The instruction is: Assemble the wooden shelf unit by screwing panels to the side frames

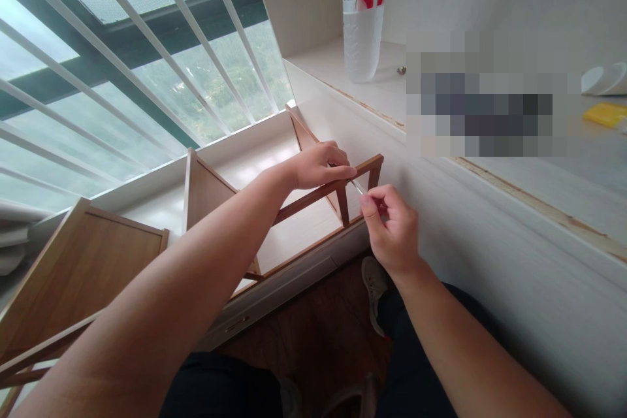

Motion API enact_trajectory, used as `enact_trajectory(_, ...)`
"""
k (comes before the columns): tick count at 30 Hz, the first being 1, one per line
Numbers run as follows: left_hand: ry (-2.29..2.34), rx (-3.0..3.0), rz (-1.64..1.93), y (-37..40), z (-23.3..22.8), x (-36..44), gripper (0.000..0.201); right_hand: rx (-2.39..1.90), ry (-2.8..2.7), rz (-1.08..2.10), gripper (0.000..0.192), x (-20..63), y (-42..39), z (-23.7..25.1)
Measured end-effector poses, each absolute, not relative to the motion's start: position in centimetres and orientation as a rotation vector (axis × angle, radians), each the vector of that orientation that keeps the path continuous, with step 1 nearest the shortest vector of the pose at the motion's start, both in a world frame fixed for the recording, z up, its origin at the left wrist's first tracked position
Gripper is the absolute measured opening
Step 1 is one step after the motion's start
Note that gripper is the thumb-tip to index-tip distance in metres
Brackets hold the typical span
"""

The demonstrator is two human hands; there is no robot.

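Observation:
A brown wooden shelf unit [313,194] lies on its side along the white window ledge, its panels standing up from it. My left hand [321,166] is closed on the shelf unit's upper rail, close to the joint with a short crosspiece, with thumb and fingers bent round the wood. Just to the right, my right hand [392,222] pinches a thin metal rod-like tool [358,187]. The rod's tip points at the rail beside my left thumb. Its other end is hidden inside my right fist, so its exact kind does not show.
A white counter [313,65] on the right carries a water bottle [363,26], a small metal piece [401,70], a yellow item [605,115] and a blurred-out area. Barred windows [161,46] rise behind the ledge. Below are a dark wooden floor [304,326] and my legs.

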State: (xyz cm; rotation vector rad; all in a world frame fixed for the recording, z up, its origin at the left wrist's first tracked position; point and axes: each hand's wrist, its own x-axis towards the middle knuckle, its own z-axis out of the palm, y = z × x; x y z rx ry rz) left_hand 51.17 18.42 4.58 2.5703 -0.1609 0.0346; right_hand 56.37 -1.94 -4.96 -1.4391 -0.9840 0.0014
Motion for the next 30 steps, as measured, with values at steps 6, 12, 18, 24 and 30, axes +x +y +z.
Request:
enact_trajectory(6,-0.195,2.555,0.042,18.19,4.81,51.22,0.046,-1.453,-1.038,-0.051,0.017,56.51,-1.99,-4.91)
enact_trajectory(12,-0.15,2.567,0.04,18.25,4.69,51.16,0.045,-1.475,-1.035,-0.059,0.019,56.45,-1.99,-4.89)
enact_trajectory(18,-0.102,2.557,0.035,18.28,4.64,51.15,0.044,-1.467,-1.042,-0.056,0.018,56.53,-2.03,-4.89)
enact_trajectory(24,-0.101,2.569,0.028,18.33,4.57,51.22,0.046,-1.463,-1.032,-0.056,0.017,56.56,-2.04,-4.96)
enact_trajectory(30,-0.112,2.578,0.039,18.47,4.47,51.18,0.045,-1.463,-1.025,-0.07,0.016,56.56,-1.95,-5.04)
